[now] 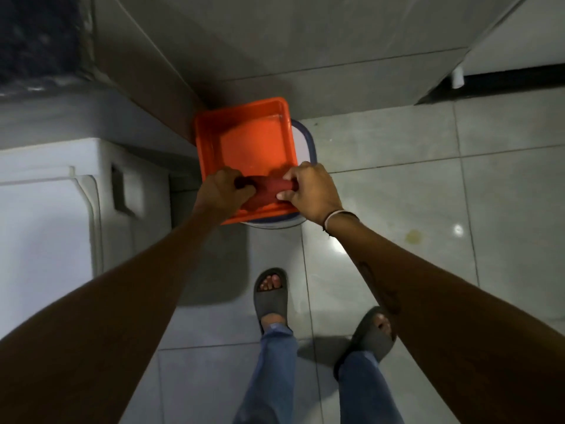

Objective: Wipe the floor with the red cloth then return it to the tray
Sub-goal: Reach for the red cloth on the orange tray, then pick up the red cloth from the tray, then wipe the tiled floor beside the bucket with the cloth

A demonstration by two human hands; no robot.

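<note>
An orange square tray [244, 117] rests on top of a white bucket with a dark rim [308, 142], against the wall corner. The red cloth [265, 191] is rolled or bunched into a short bundle over the tray's near edge. My left hand [221, 191] grips its left end and my right hand [312, 191] grips its right end. Part of the cloth is hidden inside both fists. The tray's bottom looks wet and shiny.
A white appliance [46, 224] stands at the left, a grey tiled wall [275, 41] behind the tray, and a white cabinet with a dark gap [504, 78] at the upper right. My sandalled feet [272, 295] stand on glossy grey floor tiles [428, 179] showing a faint yellowish stain [413, 236].
</note>
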